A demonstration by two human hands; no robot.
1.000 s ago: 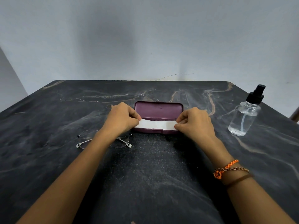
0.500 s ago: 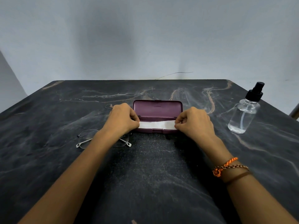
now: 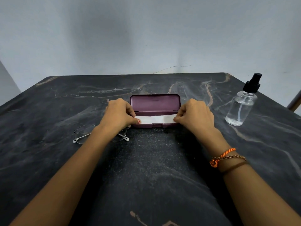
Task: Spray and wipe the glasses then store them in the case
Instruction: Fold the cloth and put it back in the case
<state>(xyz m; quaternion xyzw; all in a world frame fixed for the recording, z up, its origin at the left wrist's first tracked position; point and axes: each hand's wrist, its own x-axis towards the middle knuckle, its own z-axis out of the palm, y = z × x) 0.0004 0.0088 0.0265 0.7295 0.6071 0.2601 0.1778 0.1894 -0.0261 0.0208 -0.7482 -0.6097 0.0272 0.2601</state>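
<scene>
A maroon glasses case lies open in the middle of the dark marble table, lid tilted back. A folded white cloth stretches along the case's front half. My left hand pinches the cloth's left end and my right hand pinches its right end. Thin wire-rimmed glasses lie folded on the table under my left forearm, partly hidden by it. A clear spray bottle with a black pump top stands upright at the right.
A plain grey wall rises behind the table's far edge. A wooden piece shows past the table's right edge. The spray bottle stands close to that right edge.
Both hands keep hold of the cloth's ends over the case. The cloth now lies flatter and lower in the case. The view has tilted slightly.
</scene>
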